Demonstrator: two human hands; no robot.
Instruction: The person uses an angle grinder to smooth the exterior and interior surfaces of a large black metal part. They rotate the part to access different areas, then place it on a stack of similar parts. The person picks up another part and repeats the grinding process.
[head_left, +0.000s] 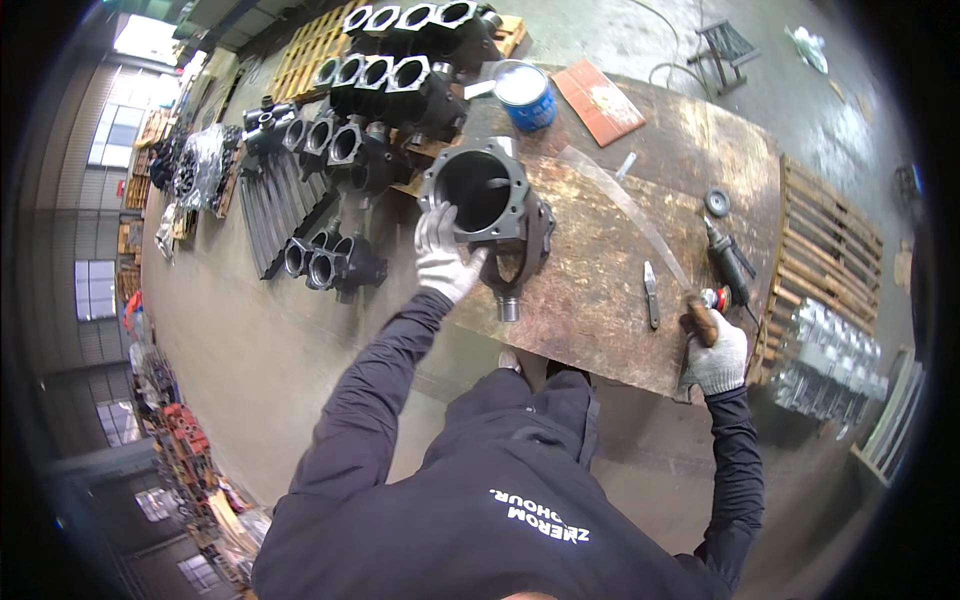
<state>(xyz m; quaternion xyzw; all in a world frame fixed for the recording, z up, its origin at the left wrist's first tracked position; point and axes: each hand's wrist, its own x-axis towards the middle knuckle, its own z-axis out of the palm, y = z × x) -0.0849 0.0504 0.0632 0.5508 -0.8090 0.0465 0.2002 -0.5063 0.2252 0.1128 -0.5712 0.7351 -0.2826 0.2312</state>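
Observation:
A black cast metal housing (508, 228) stands on the worktable, its wide round bore ringed by a bolted-style flange with small holes. My left hand (447, 255), in a pale glove, grips the flange's near left edge, fingers over the rim and thumb apart at the lower side. At the table's right front edge my gloved right hand (718, 358) is closed round the brown handle (700, 320) of a long, thin, flat tool. The tool's pale blade (630, 208) slants toward the far left over the table; it looks like a file, though blurred.
On the table (590, 310) lie a knife (651, 295), an angle grinder (728, 260), a small disc (717, 202), a blue can (525, 96) and a reddish board (600, 102). More black housings (395, 85) stand beyond at left. A wooden pallet (825, 250) and silvery castings (828, 362) are right.

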